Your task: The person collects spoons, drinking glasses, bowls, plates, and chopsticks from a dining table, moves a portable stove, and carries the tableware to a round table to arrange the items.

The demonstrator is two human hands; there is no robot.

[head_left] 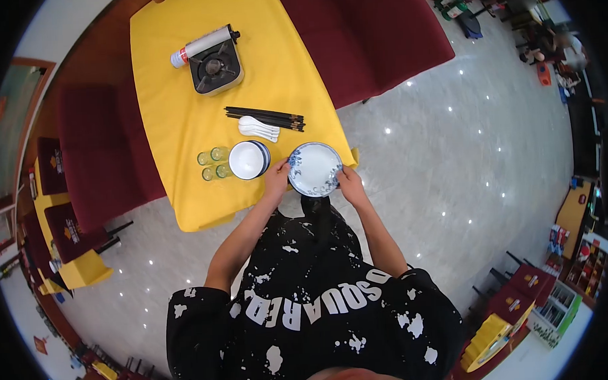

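Observation:
A white plate with blue flowers on its rim (315, 168) is held between my two hands at the near right corner of the yellow table. My left hand (277, 179) grips its left edge, fingers closed. On the opposite edge, my right hand (350, 184) is closed in the same way. Whether more plates lie under it I cannot tell. Just left of my left hand stand stacked white bowls (247, 160) with a blue outer band. Beside them are several small green-tinted glasses (214, 163). Several white spoons (258, 128) lie nested near black chopsticks (268, 117).
The yellow tablecloth (273, 64) covers the table. Farther back sits a portable gas stove (216, 67) with a gas canister (179, 58) at its side. Dark red bench seats flank the table, right (372, 40) and left (108, 143). Grey tiled floor (437, 165) stretches to the right.

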